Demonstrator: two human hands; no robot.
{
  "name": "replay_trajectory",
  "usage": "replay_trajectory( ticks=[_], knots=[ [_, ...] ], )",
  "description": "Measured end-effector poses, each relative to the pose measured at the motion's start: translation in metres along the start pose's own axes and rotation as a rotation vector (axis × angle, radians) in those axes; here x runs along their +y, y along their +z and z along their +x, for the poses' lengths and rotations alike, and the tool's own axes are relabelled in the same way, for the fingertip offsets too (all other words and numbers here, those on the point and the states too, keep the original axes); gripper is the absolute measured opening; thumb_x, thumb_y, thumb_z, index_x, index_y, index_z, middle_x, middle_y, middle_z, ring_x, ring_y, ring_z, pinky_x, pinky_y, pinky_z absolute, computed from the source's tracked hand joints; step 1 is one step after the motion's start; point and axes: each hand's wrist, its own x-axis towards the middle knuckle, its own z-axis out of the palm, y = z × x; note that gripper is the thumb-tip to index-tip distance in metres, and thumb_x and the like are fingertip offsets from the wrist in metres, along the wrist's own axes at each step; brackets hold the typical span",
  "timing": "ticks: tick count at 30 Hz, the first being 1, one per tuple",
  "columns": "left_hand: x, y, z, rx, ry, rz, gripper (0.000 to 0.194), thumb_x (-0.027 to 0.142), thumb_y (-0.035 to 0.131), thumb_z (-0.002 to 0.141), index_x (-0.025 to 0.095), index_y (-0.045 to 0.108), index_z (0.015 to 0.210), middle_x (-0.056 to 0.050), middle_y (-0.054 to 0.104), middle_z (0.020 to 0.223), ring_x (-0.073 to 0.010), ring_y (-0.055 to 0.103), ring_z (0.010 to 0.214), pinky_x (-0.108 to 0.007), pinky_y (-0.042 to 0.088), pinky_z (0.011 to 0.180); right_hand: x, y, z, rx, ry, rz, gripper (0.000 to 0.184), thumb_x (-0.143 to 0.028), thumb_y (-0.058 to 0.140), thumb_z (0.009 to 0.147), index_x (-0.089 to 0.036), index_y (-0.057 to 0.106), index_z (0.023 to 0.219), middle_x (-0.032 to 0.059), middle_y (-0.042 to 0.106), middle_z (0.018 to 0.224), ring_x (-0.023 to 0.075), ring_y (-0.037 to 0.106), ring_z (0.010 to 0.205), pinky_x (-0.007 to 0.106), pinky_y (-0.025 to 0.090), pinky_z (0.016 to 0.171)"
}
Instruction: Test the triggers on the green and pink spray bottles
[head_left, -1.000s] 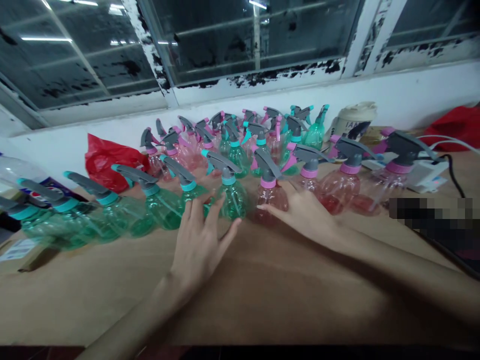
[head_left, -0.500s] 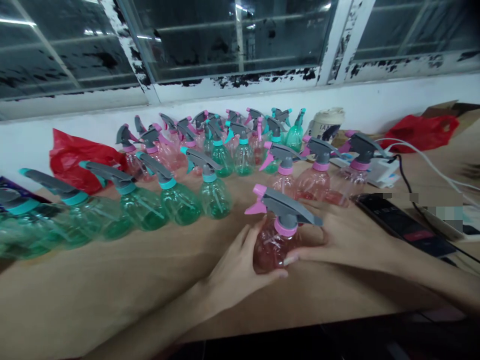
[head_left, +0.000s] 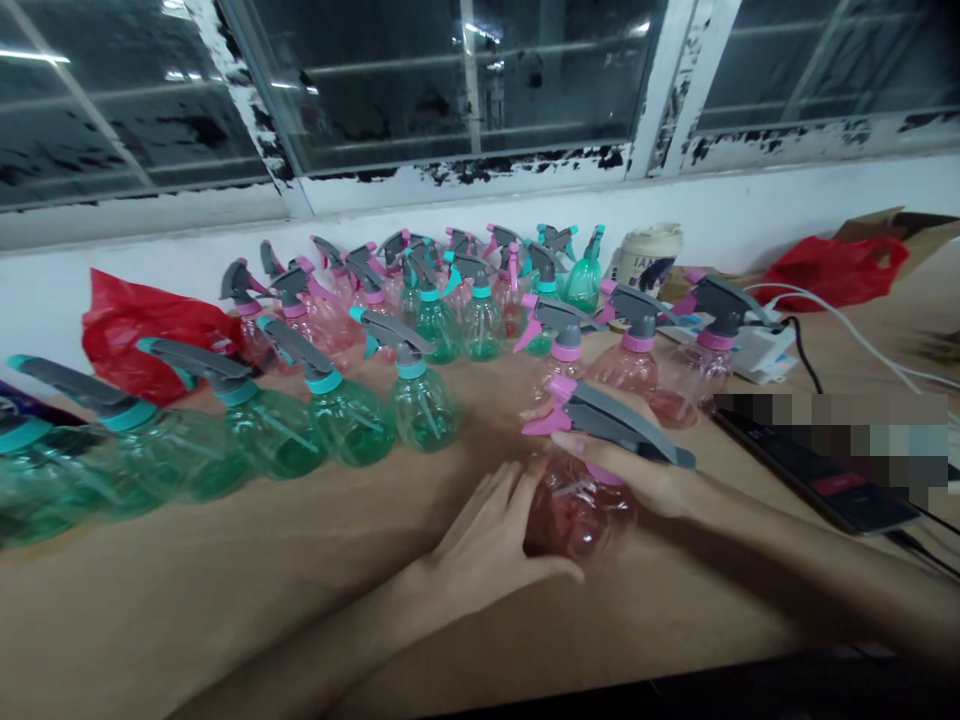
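Note:
A clear pink spray bottle (head_left: pixel 574 515) with a grey-and-pink trigger head stands on the table in front of me, nozzle toward the left. My left hand (head_left: pixel 480 555) is curved round the left side of its body, thumb along the near side. Closed about the collar just under the trigger head is my right hand (head_left: pixel 649 482), its thumb by the pink trigger; some of its fingers are hidden behind the bottle. Close behind are pink spray bottles (head_left: pixel 628 372). To the left runs a row of green spray bottles (head_left: pixel 426 408) with turquoise collars.
More pink and green spray bottles (head_left: pixel 481 325) crowd against the wall. A red plastic bag (head_left: pixel 150 345) lies at left, another red bag (head_left: pixel 832 270) at right. A phone (head_left: pixel 817 468), a white charger (head_left: pixel 765 352) with cables and a paper cup (head_left: pixel 649 255) are on the right.
My right hand has moved up from the bottle's body to its collar and trigger. The bottle has shifted slightly right and turned a little; my left hand stays at its body.

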Motion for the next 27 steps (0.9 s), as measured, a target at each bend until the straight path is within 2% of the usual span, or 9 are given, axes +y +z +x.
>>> replay_trajectory(
  ticks=[3,7,10,12,16,21,27],
  knots=[
    [-0.015,-0.001,-0.007,-0.037,-0.012,0.069,0.104,0.049,0.078,0.064,0.018,0.020,0.144,-0.020,0.041,0.140,-0.0367,0.038,0.129,-0.054,0.034,0.101,0.004,0.001,0.004,-0.026,0.008,0.027,0.014,-0.034,0.059,0.083,-0.027,0.065,0.094,0.0005,0.066,0.088,0.0186,0.061,0.079,0.035,0.050,0.075],
    [-0.030,-0.003,-0.014,-0.046,-0.043,0.163,0.095,0.051,0.070,0.073,0.015,0.019,0.145,-0.019,0.034,0.146,-0.0344,0.032,0.133,-0.052,0.031,0.105,0.009,0.002,0.012,-0.054,0.027,0.058,0.023,-0.034,0.057,0.085,-0.028,0.064,0.106,0.0012,0.068,0.092,0.0199,0.063,0.088,0.037,0.050,0.081],
    [-0.035,-0.002,-0.017,-0.029,-0.053,0.217,0.087,0.050,0.063,0.079,0.015,0.019,0.145,-0.018,0.033,0.147,-0.0321,0.031,0.134,-0.050,0.031,0.106,0.011,0.003,0.019,-0.059,0.035,0.088,0.024,-0.036,0.057,0.086,-0.027,0.064,0.106,0.0018,0.070,0.096,0.0213,0.063,0.098,0.040,0.047,0.091],
    [-0.037,0.000,-0.017,-0.018,-0.046,0.243,0.082,0.048,0.060,0.083,0.015,0.018,0.145,-0.017,0.033,0.147,-0.0311,0.031,0.134,-0.049,0.031,0.106,0.011,0.004,0.023,-0.044,0.012,0.078,0.020,-0.036,0.056,0.086,-0.026,0.064,0.102,0.0014,0.070,0.098,0.0200,0.064,0.096,0.039,0.046,0.092],
    [-0.037,0.002,-0.018,-0.005,-0.037,0.275,0.076,0.043,0.059,0.085,0.014,0.021,0.145,-0.017,0.034,0.146,-0.0303,0.032,0.134,-0.047,0.032,0.107,0.008,0.003,0.027,-0.009,-0.031,-0.024,0.017,-0.039,0.055,0.086,-0.024,0.062,0.087,-0.0002,0.068,0.085,0.0173,0.063,0.080,0.034,0.049,0.077],
    [-0.039,0.003,-0.018,0.032,-0.015,0.284,0.069,0.042,0.057,0.086,0.014,0.028,0.142,-0.017,0.037,0.145,-0.0310,0.033,0.133,-0.048,0.035,0.105,0.008,0.002,0.028,0.003,-0.032,-0.073,0.025,-0.044,0.053,0.086,-0.023,0.055,0.072,-0.0017,0.056,0.067,0.0142,0.053,0.061,0.030,0.044,0.060],
    [-0.038,0.002,-0.017,0.014,-0.015,0.312,0.065,0.041,0.057,0.087,0.010,0.033,0.139,-0.018,0.038,0.144,-0.0301,0.033,0.134,-0.047,0.034,0.106,0.007,0.002,0.029,-0.022,-0.035,-0.085,0.024,-0.041,0.053,0.086,-0.022,0.056,0.071,-0.0012,0.057,0.069,0.0150,0.056,0.066,0.031,0.044,0.063]
  ],
)
